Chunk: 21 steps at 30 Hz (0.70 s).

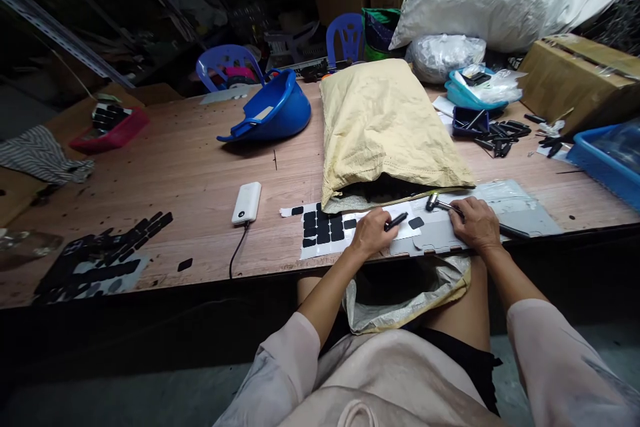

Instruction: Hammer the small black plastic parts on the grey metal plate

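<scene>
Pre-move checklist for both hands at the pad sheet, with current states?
1. Left hand grips black part: ok.
2. Right hand holds hammer-like tool: ok.
3. Tool head apart from left hand: ok.
4. Black pads left on white sheet: ok.
5. Sheet free of yellow sack: cannot tell, its mouth lies at the far edge.
6. Black part's orientation: cannot tell, too small.

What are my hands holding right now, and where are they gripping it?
The left hand pinches a short black piece by one end. The right hand grips a small hammer along its shaft, behind the head.
</scene>
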{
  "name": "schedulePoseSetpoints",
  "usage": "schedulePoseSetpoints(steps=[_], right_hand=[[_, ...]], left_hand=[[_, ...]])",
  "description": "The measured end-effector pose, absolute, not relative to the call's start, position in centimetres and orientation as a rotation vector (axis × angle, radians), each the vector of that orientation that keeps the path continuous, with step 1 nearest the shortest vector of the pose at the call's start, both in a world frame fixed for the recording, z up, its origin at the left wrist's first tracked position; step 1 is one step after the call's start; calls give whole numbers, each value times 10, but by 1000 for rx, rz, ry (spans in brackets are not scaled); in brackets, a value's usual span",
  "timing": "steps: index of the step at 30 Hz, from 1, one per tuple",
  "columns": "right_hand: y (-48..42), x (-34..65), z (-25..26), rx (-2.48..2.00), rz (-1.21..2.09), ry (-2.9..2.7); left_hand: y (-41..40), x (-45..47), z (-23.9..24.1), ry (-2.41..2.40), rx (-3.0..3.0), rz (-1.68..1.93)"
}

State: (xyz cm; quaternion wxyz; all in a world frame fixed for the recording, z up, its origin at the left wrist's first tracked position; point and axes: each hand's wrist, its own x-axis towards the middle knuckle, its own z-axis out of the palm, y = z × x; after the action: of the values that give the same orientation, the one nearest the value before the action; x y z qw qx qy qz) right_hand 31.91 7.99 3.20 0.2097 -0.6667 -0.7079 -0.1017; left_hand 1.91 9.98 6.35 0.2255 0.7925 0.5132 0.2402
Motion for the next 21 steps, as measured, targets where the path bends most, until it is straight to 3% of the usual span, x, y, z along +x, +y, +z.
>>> schedulePoseSetpoints(steps=[4,21], right_hand=[[80,320,33,-1846,-288,-1968],[69,313,45,-1780,-160,-1948]], left_hand=[[88,22,58,1312,2300,539],[98,31,29,1315,2126,743]])
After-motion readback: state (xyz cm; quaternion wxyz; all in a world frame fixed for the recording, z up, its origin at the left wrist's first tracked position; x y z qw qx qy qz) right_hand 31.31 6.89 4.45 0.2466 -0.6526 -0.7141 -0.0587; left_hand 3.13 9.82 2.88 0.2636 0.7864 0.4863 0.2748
